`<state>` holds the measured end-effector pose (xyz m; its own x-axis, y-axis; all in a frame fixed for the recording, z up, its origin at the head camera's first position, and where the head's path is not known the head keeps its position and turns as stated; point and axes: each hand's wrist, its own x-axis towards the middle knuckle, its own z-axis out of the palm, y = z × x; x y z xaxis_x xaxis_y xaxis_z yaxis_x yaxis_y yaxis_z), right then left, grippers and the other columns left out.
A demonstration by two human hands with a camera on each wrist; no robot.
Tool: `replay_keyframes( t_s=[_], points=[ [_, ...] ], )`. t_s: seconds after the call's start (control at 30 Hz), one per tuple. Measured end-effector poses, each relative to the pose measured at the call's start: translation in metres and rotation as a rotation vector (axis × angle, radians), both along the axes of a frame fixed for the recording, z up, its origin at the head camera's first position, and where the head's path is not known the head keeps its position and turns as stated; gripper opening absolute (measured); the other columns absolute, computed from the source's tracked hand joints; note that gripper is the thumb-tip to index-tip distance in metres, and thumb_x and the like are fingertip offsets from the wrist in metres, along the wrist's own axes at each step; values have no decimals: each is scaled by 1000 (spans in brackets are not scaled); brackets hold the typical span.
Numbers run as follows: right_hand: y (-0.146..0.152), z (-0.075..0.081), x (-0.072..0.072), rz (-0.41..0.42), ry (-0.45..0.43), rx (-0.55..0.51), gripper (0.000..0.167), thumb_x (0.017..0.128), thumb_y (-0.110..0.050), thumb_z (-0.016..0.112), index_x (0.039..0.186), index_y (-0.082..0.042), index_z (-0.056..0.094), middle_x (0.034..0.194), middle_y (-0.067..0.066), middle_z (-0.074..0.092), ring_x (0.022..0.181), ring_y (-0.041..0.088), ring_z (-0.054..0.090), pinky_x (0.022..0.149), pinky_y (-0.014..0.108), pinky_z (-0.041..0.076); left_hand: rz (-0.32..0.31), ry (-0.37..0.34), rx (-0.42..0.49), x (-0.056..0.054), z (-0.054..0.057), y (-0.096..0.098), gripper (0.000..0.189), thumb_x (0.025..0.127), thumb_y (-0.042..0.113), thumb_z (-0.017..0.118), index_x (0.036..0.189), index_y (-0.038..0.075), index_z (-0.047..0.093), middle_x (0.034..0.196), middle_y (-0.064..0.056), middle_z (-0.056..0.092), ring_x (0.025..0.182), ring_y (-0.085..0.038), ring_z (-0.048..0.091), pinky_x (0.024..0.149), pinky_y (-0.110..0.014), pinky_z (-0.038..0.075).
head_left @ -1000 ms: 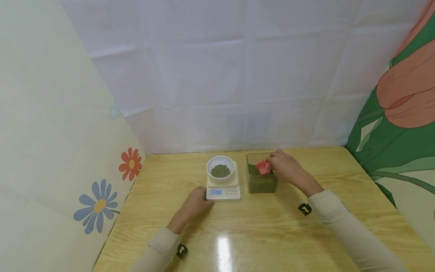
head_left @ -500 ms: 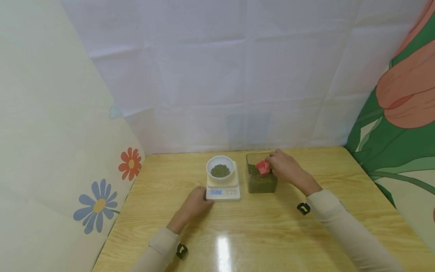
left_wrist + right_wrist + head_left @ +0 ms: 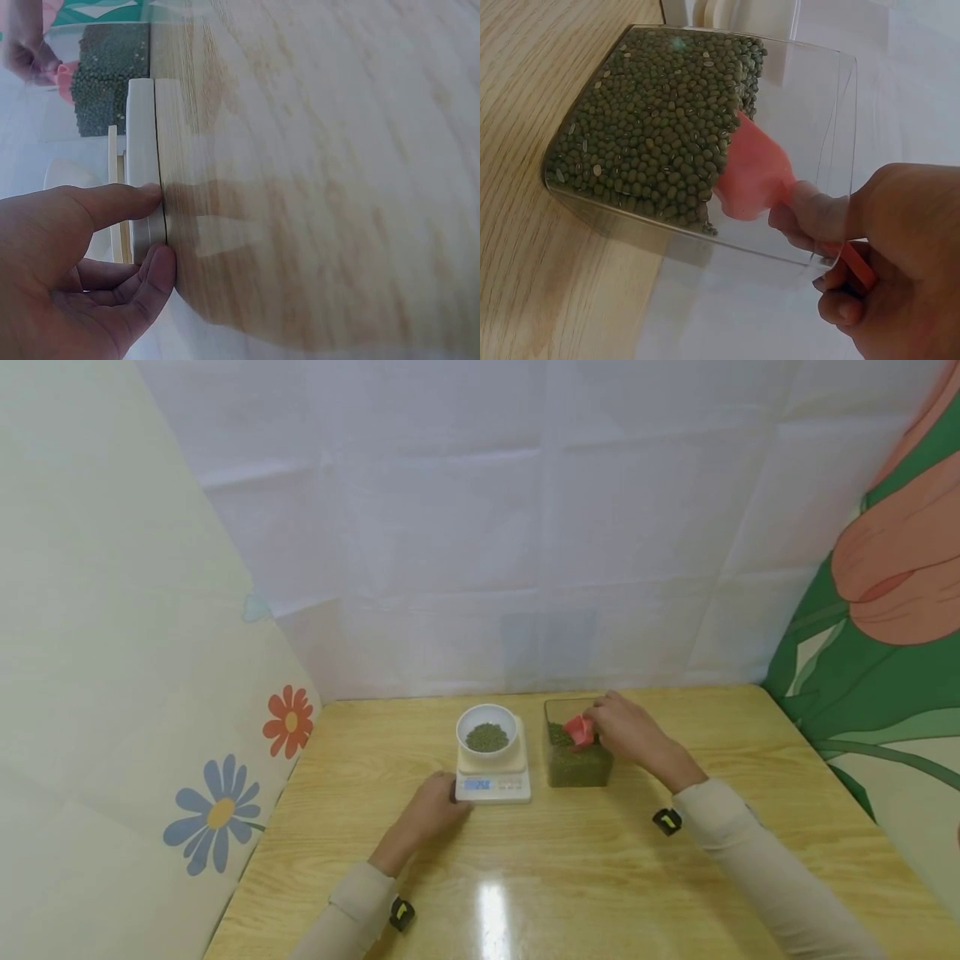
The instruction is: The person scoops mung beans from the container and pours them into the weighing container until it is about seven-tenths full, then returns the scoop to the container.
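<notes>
A white kitchen scale (image 3: pixel 492 787) with a lit blue display stands on the table. On it sits a white bowl (image 3: pixel 463 723) holding a small heap of green mung beans (image 3: pixel 487 737). My left hand (image 3: pixel 435 806) holds the scale by its front left corner, thumb and fingers on its edges in the left wrist view. To the right is a clear square tub (image 3: pixel 579 768) partly filled with mung beans (image 3: pixel 652 120). My right hand (image 3: pixel 900 247) grips a red scoop (image 3: pixel 751 169) by its handle inside the tub, the scoop's edge against the beans.
The wooden table (image 3: pixel 540 868) ends at a white sheet (image 3: pixel 442 527) behind the scale and tub. A flowered panel (image 3: pixel 150 677) borders the left side, a tulip-patterned one (image 3: pixel 885 635) the right. The tub stands close beside the scale.
My right hand and the scoop have shifted very slightly left within the tub. The left hand, scale and bowl stay in place.
</notes>
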<state>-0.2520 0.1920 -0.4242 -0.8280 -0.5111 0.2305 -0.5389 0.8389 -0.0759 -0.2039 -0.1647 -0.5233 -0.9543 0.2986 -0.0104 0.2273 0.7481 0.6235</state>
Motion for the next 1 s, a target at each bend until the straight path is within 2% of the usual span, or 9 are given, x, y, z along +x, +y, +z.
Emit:
replay_keyframes(
  t_s=[0.73, 1.0],
  points=[
    [-5, -4, -6, 20, -34, -14, 15, 89, 10, 70, 96, -1, 78, 98, 14, 76, 93, 33, 65, 86, 49, 60, 3, 3, -7, -1, -1, 0, 31, 91, 15, 81, 118, 2, 75, 103, -11, 72, 92, -20, 60, 88, -44, 60],
    [-6, -2, -9, 39, -74, -41, 18, 93, 6, 66, 83, -5, 75, 89, 9, 76, 92, 34, 69, 89, 53, 60, 7, 5, -7, -1, -2, 0, 31, 91, 15, 81, 118, 2, 75, 104, -11, 73, 92, -20, 61, 87, -44, 60]
  ],
)
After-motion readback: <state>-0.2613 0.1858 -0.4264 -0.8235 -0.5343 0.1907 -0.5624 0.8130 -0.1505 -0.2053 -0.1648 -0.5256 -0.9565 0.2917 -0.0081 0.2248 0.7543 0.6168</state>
